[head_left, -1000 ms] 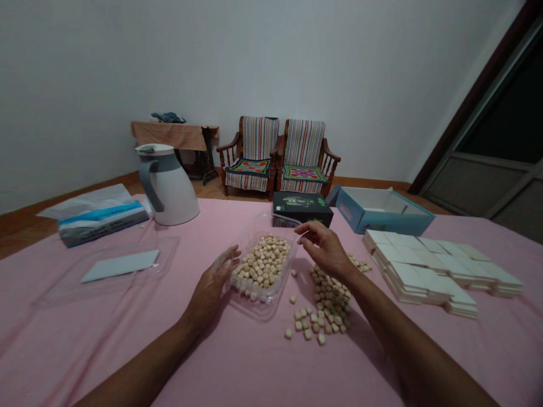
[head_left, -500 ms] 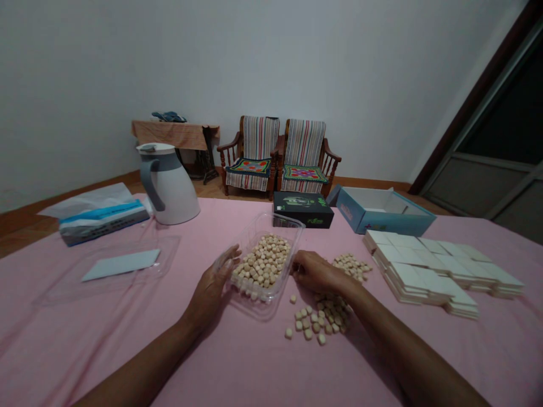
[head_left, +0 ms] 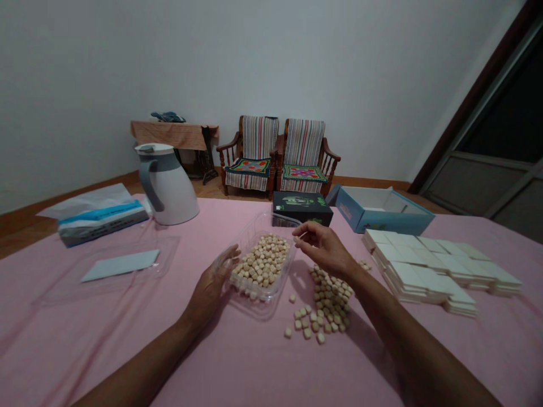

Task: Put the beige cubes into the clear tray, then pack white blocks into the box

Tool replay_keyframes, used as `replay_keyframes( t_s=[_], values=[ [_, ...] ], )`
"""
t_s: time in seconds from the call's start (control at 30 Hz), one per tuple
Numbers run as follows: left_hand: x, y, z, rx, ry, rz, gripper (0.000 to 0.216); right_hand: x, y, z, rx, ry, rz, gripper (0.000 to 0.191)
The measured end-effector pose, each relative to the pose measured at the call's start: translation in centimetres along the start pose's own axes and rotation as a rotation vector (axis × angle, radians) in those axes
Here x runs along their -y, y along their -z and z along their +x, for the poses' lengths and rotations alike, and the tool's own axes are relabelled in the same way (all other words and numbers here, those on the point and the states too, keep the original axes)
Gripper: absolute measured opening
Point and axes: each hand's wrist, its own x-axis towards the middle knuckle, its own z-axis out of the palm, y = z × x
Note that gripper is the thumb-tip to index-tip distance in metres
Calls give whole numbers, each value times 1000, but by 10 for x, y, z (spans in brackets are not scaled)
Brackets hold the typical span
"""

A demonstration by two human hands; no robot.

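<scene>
A clear plastic tray (head_left: 283, 225) half full of small beige cubes (head_left: 263, 261) sits mid-table. My left hand (head_left: 212, 285) rests flat against the tray's left side, fingers stretched along its wall. My right hand (head_left: 323, 247) hovers over the tray's right rim, thumb and fingers pinched on a small beige cube (head_left: 296, 239). Below that hand lies a loose pile of the same cubes (head_left: 326, 302) on the pink tablecloth (head_left: 127, 339).
Stacks of white tiles (head_left: 428, 265) lie at the right. An open blue box (head_left: 382, 210) and a black box (head_left: 302, 208) stand behind the tray. At the left are a white jug (head_left: 165, 183), a tissue pack (head_left: 102, 220) and a clear lid with paper (head_left: 119, 264).
My right hand went down to the loose cubes beside the tray, then rose back over the tray's right rim with a cube pinched in it. The left hand stayed put.
</scene>
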Motion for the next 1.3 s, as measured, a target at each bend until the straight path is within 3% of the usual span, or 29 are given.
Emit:
replay_keyframes(
  t_s=[0.1, 0.2, 0.4, 0.6, 0.77, 0.93, 1.03, 1.13, 1.3],
  values=[
    [0, 0, 0, -8, -2, -2, 64, -1, 2, 1, -1, -12, -2, 19],
    [-1, 0, 0, -8, -4, 0, 65, -8, 13, 2, 29, -86, -180, 15],
    [0, 1, 1, -17, -37, 31, 66, -21, 26, -8, 537, -242, -760, 16],
    [0, 0, 0, -6, -32, 31, 64, -14, 22, -13, 623, -291, -871, 23],
    [-1, -1, -1, -17, 15, -4, 64, -19, 23, -10, 525, -216, -774, 14],
    [2, 1, 1, -4, -9, 12, 64, -7, 14, -4, 215, 18, -392, 15],
    [2, 2, 2, -11, -29, 10, 64, 6, 5, -3, 124, 110, -163, 16],
    [2, 2, 2, -9, -22, 9, 64, 12, 0, -3, 78, 116, -61, 17],
    [2, 1, 2, -7, -12, 28, 65, 0, 13, -2, 2, -25, -49, 14]
  ],
)
